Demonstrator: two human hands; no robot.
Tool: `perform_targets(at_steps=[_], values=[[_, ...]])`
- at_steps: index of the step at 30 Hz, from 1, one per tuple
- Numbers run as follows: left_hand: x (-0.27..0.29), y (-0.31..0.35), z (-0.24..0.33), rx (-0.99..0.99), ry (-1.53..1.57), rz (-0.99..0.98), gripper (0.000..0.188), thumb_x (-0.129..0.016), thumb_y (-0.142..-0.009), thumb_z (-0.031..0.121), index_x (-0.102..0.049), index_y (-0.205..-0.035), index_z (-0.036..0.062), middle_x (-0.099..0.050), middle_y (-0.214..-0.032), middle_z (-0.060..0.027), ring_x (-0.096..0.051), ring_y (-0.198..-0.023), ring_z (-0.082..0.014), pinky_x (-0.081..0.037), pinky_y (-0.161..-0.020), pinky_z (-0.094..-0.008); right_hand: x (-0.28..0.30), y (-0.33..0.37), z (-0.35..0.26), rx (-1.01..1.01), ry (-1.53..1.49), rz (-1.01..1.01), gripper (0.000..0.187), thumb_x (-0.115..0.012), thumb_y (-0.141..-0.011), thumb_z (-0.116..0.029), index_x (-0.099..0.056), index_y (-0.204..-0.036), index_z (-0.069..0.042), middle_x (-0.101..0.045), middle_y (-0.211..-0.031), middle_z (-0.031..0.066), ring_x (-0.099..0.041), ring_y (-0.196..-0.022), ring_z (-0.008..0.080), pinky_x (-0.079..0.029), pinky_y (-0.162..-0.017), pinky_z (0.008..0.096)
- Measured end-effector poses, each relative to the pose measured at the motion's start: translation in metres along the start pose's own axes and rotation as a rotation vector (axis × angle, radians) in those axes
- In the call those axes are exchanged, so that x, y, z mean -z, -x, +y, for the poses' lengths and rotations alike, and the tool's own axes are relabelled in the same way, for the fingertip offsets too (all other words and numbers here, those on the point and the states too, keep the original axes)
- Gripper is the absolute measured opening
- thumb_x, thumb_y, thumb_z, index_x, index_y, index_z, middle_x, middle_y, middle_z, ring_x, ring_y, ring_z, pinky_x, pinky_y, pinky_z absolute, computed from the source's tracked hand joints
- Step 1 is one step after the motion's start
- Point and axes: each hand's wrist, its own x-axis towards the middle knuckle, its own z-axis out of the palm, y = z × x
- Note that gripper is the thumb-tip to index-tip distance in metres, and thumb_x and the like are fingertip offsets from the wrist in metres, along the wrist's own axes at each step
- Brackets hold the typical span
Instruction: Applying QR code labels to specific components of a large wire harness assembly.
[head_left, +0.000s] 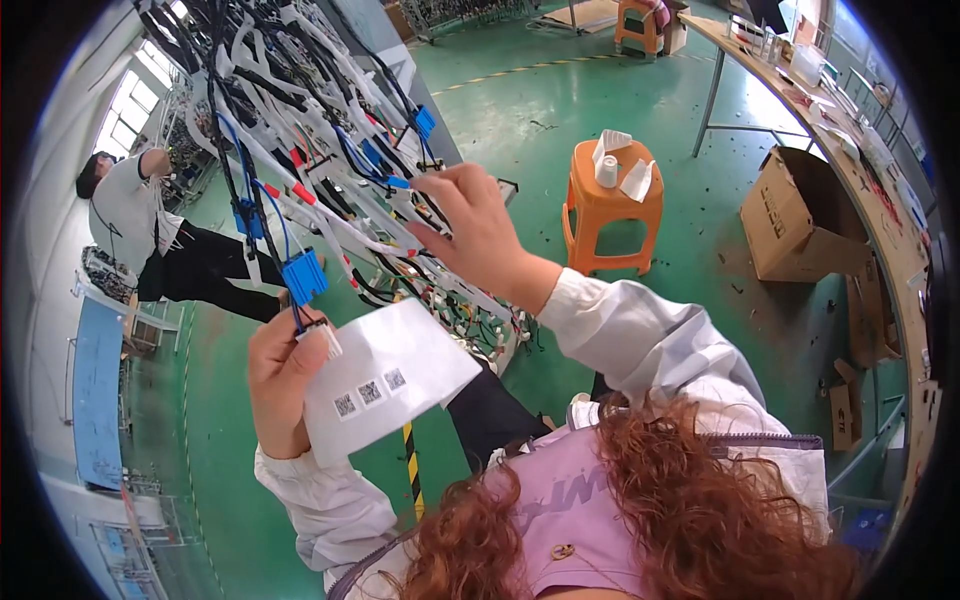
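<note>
My left hand (278,375) is closed, pinching a small white connector (322,342) between thumb and fingers. A white label sheet (400,365) with three printed square codes hangs from the same hand; how the fingers hold it is partly hidden. Just above, a blue connector (305,277) sits on dark and blue wires running up to the wire harness (290,130). My right hand (475,230) is raised at the harness's right side, thumb and forefinger apart. Its fingertips are beside a blue piece (397,183) on the cables; whether they touch it I cannot tell.
An orange stool (612,205) carries a white roll and paper pieces. To the right are an open cardboard box (805,215) and a long workbench (770,62). Another person (130,215) stands at the left, near a blue-topped table (98,390). The floor is green.
</note>
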Motion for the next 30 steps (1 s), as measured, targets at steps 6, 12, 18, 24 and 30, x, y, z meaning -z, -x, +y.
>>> perform_targets(at_steps=[6, 12, 18, 24, 30], values=[[-0.002, 0.005, -0.001, -0.029, 0.046, -0.021, 0.025, -0.063, -0.080, 0.023, -0.055, -0.086, -0.0005, -0.052, -0.068, 0.0015, -0.045, -0.059, -0.0051, -0.032, -0.052, -0.0188, -0.023, -0.013, 0.000, -0.029, 0.035, 0.067, 0.027, -0.068, -0.070, -0.015, -0.057, -0.093, -0.008, -0.046, -0.081, 0.0073, -0.046, -0.076, 0.0247, -0.036, -0.066, 0.0358], [-0.005, 0.006, -0.004, -0.020, 0.065, 0.086, 0.014, -0.059, -0.079, 0.012, -0.054, -0.084, 0.0000, -0.051, -0.068, 0.0017, -0.043, -0.058, -0.0044, -0.032, -0.051, -0.0189, -0.007, -0.013, 0.001, -0.319, -0.443, -0.008, 0.017, -0.068, -0.068, -0.008, -0.059, -0.083, -0.007, -0.048, -0.078, 0.0083, -0.050, -0.070, 0.0254, -0.040, -0.063, 0.0334], [-0.001, 0.004, 0.005, -0.039, -0.077, -0.047, 0.009, -0.056, -0.077, 0.008, -0.052, -0.081, 0.0011, -0.050, -0.068, 0.0026, -0.041, -0.058, -0.0029, -0.032, -0.052, -0.0184, -0.026, -0.017, -0.002, 0.010, 0.124, 0.038, 0.022, -0.068, -0.068, -0.013, -0.056, -0.086, -0.009, -0.047, -0.085, 0.0074, -0.048, -0.079, 0.0253, -0.037, -0.068, 0.0357], [-0.001, 0.006, -0.008, 0.022, -0.039, 0.028, 0.010, -0.059, -0.076, 0.006, -0.052, -0.080, 0.0008, -0.050, -0.071, 0.0025, -0.043, -0.064, -0.0027, -0.036, -0.055, -0.0177, -0.003, -0.014, -0.003, -0.377, -0.413, -0.039, 0.013, -0.065, -0.074, -0.003, -0.059, -0.085, -0.004, -0.047, -0.070, -0.0002, -0.046, -0.062, 0.0080, -0.037, -0.059, 0.0200], [-0.036, -0.019, -0.049, 0.146, -0.254, -0.191, 0.009, -0.057, -0.082, 0.011, -0.055, -0.084, 0.0023, -0.053, -0.073, 0.0013, -0.045, -0.068, -0.0028, -0.038, -0.057, -0.0187, 0.053, -0.006, -0.021, -0.777, -1.077, -0.357, 0.017, -0.062, -0.082, -0.019, -0.058, -0.082, -0.002, -0.051, -0.075, -0.0054, -0.042, -0.070, 0.0020, -0.035, -0.062, 0.0174]])
